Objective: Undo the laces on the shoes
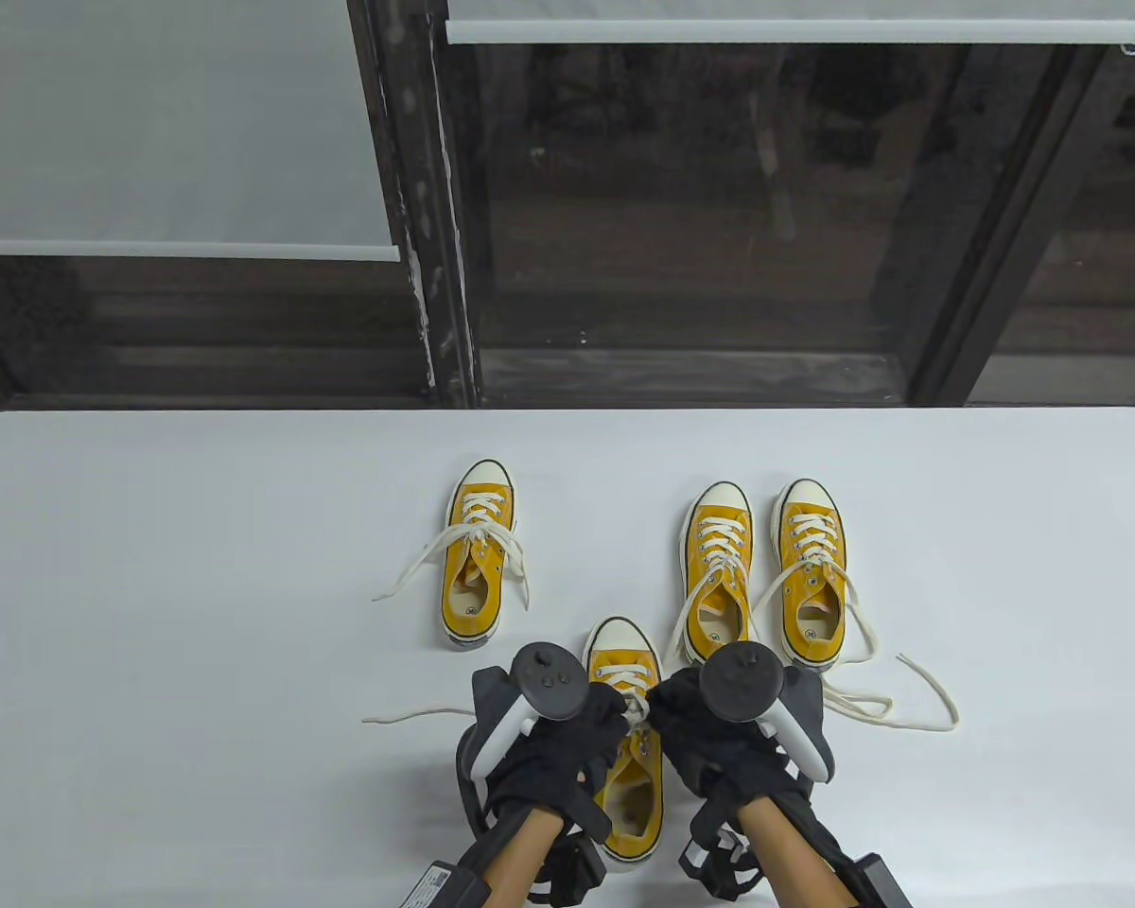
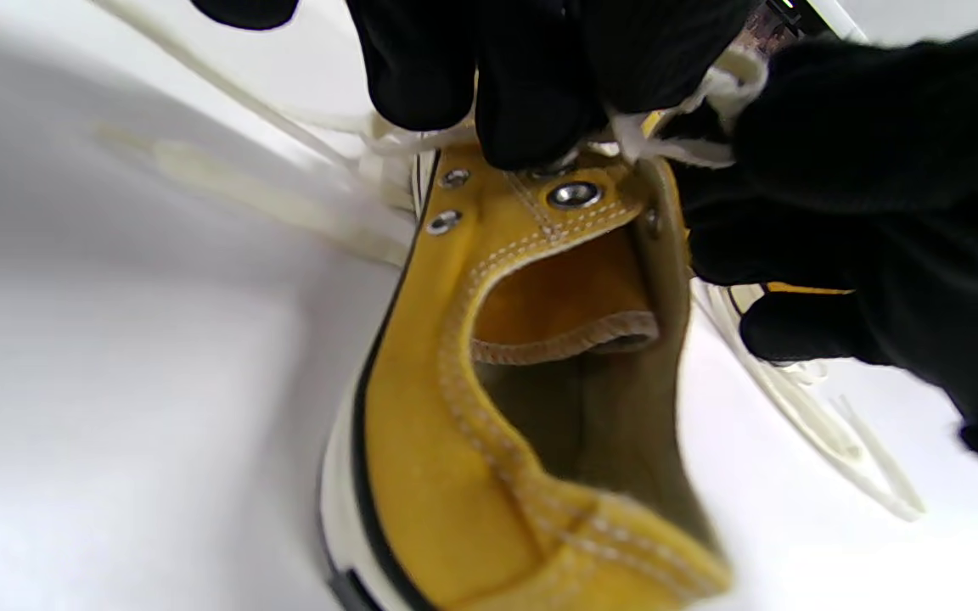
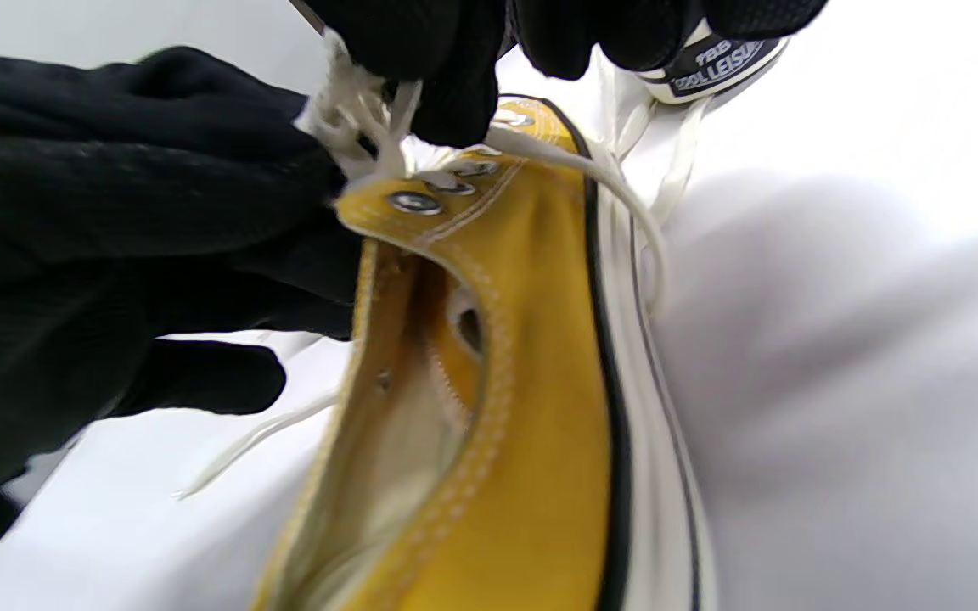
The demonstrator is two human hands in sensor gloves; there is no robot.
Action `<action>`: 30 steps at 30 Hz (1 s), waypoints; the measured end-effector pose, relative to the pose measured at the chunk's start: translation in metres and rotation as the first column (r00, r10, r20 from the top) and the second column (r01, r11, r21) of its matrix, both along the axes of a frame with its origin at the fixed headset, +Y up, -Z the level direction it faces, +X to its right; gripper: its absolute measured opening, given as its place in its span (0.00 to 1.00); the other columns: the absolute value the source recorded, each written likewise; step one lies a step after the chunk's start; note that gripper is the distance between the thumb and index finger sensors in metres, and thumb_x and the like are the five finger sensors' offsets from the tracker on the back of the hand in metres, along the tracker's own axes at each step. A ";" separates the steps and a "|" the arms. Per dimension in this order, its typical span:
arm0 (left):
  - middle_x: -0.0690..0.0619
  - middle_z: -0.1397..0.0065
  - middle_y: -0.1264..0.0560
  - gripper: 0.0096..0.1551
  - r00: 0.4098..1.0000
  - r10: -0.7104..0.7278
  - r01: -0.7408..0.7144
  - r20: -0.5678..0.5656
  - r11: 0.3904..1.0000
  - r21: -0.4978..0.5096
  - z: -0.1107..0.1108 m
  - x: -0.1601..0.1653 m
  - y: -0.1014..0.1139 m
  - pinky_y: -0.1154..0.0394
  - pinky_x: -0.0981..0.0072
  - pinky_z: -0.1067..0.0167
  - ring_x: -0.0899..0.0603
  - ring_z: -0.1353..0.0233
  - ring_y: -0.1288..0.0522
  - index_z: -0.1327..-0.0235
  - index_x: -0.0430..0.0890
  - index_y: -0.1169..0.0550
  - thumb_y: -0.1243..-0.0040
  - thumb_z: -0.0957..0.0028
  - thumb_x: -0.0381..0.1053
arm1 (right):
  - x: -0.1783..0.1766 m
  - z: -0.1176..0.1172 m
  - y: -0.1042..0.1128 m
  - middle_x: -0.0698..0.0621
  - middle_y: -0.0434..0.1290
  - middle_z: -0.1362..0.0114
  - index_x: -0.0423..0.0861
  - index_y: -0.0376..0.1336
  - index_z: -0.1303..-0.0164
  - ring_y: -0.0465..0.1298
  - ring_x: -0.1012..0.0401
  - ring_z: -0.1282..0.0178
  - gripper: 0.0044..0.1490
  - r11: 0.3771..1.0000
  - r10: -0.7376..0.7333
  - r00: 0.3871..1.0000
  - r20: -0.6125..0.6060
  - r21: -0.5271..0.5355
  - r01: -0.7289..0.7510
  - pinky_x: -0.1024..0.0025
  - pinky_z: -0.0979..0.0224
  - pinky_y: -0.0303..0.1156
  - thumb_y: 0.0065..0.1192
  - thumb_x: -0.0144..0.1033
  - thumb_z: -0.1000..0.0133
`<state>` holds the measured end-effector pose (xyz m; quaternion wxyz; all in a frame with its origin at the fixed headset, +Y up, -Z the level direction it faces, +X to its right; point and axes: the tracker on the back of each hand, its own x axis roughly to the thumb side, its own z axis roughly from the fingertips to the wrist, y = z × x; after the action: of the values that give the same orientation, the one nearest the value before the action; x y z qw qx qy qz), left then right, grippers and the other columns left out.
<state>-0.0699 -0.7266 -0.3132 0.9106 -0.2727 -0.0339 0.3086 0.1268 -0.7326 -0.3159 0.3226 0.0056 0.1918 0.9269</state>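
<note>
A yellow sneaker [image 1: 627, 757] lies toe-away at the near middle of the white table, between my hands. My left hand [image 1: 613, 719] and right hand [image 1: 664, 709] meet over its top eyelets. Both pinch the white lace [image 1: 636, 707] there. In the left wrist view my left fingers [image 2: 531, 93] press at the top eyelet of the shoe [image 2: 455, 407] while my right hand [image 2: 862, 170] holds the bunched lace [image 2: 693, 127]. In the right wrist view my right fingers [image 3: 455, 76] pinch the lace knot [image 3: 362, 127] against my left hand [image 3: 115, 212]. One lace end [image 1: 416, 714] trails left.
Three more yellow sneakers stand farther back: one at the left [image 1: 478, 567] and a pair at the right [image 1: 719, 577] [image 1: 811, 577], all with loose laces. Lace ends [image 1: 899, 705] sprawl right of my right hand. The table's far edge [image 1: 567, 412] meets a dark window.
</note>
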 end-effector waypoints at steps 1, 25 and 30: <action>0.61 0.28 0.26 0.21 1.000 0.010 -0.010 -0.003 1.000 -0.006 0.000 -0.001 0.000 0.47 0.31 0.20 0.48 0.17 0.35 0.26 0.59 0.31 0.47 0.31 0.56 | 0.001 0.000 -0.001 0.41 0.47 0.15 0.50 0.61 0.27 0.51 0.42 0.16 0.23 1.000 -0.012 1.000 -0.001 -0.008 0.012 0.40 0.20 0.53 0.45 0.41 0.31; 0.59 0.27 0.26 0.20 0.999 0.032 -0.032 0.002 0.999 -0.021 -0.002 -0.003 0.000 0.47 0.31 0.21 0.46 0.17 0.35 0.28 0.58 0.28 0.42 0.33 0.54 | 0.002 0.000 -0.004 0.39 0.41 0.12 0.52 0.53 0.17 0.45 0.40 0.14 0.30 0.970 -0.215 0.976 -0.045 -0.122 0.208 0.37 0.19 0.48 0.52 0.45 0.30; 0.57 0.25 0.27 0.23 0.999 0.045 -0.045 0.004 0.999 -0.030 -0.002 -0.003 -0.001 0.48 0.30 0.21 0.45 0.16 0.36 0.26 0.57 0.30 0.40 0.34 0.55 | 0.002 0.000 -0.002 0.43 0.47 0.13 0.56 0.60 0.27 0.47 0.41 0.14 0.22 0.990 -0.135 0.991 -0.017 -0.045 0.134 0.37 0.19 0.49 0.52 0.46 0.30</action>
<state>-0.0724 -0.7275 -0.3155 0.8991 -0.2862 -0.0377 0.3290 0.1288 -0.7343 -0.3154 0.3825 0.0210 0.2143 0.8985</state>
